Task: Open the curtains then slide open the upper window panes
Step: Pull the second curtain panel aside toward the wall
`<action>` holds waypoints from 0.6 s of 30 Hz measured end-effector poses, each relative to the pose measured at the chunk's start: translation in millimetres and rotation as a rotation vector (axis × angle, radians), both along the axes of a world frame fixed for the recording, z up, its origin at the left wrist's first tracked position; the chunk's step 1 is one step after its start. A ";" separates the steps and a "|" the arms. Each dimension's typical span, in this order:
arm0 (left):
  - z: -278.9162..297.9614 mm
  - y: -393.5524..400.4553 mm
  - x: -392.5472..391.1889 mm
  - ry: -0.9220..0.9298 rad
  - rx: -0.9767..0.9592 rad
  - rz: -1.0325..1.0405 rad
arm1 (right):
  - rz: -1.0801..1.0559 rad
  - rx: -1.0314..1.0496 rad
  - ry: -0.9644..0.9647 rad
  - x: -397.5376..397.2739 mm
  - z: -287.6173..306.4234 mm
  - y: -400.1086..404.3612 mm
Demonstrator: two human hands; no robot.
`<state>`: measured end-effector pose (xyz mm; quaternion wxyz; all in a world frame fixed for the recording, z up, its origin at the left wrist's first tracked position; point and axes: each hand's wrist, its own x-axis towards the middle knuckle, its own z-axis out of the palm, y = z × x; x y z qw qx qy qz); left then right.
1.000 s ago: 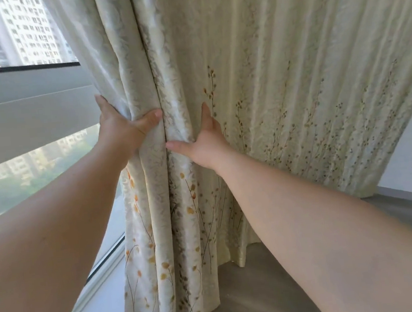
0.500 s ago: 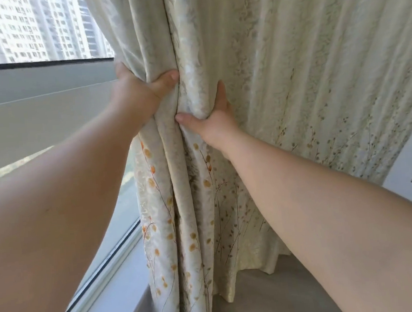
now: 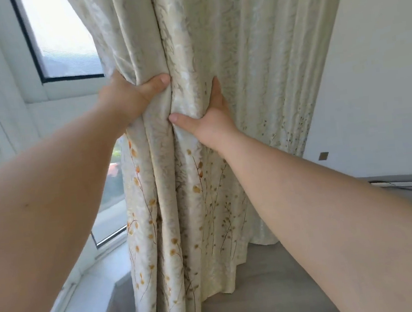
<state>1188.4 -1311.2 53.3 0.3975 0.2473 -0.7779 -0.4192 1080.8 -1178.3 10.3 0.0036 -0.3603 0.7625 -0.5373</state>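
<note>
A cream curtain (image 3: 255, 80) with printed orange and brown twigs hangs bunched in thick folds across the middle of the view. My left hand (image 3: 129, 98) grips its left edge, thumb over the front fold and fingers hidden behind the cloth. My right hand (image 3: 209, 120) holds the neighbouring folds just to the right and lower, thumb pointing left. An upper window pane (image 3: 62, 36) with a dark seal shows uncovered at the top left. A lower pane (image 3: 112, 190) is visible behind my left forearm.
A white window frame (image 3: 50, 92) and a pale sill (image 3: 87, 293) run along the left. A white wall (image 3: 388, 75) with a small square plate (image 3: 323, 155) stands at the right. Grey floor (image 3: 275, 287) lies below the curtain.
Both hands have carried the bunched curtain to the right, and the folds are packed tighter. More of the window and its white frame is uncovered at the left, and the right wall has come into view.
</note>
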 end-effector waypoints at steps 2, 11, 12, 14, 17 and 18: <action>1.9 1.0 -34.6 -0.035 -0.044 0.073 | -0.014 0.002 -0.002 -32.5 -0.2 3.6; -7.8 -10.5 -203.2 0.187 0.071 -0.075 | -0.006 0.032 0.013 -201.2 0.4 13.8; -9.9 -10.3 -223.5 0.225 0.080 -0.117 | -0.004 0.032 0.019 -222.1 1.5 15.0; -14.3 -10.8 -259.7 0.314 0.094 -0.151 | 0.004 0.026 0.027 -259.0 1.5 17.7; -19.1 -12.5 -306.0 0.367 0.137 -0.228 | -0.003 0.029 -0.007 -302.9 -3.8 24.4; -20.1 -12.8 -322.7 0.345 0.155 -0.260 | -0.011 0.029 -0.026 -317.7 -6.7 27.5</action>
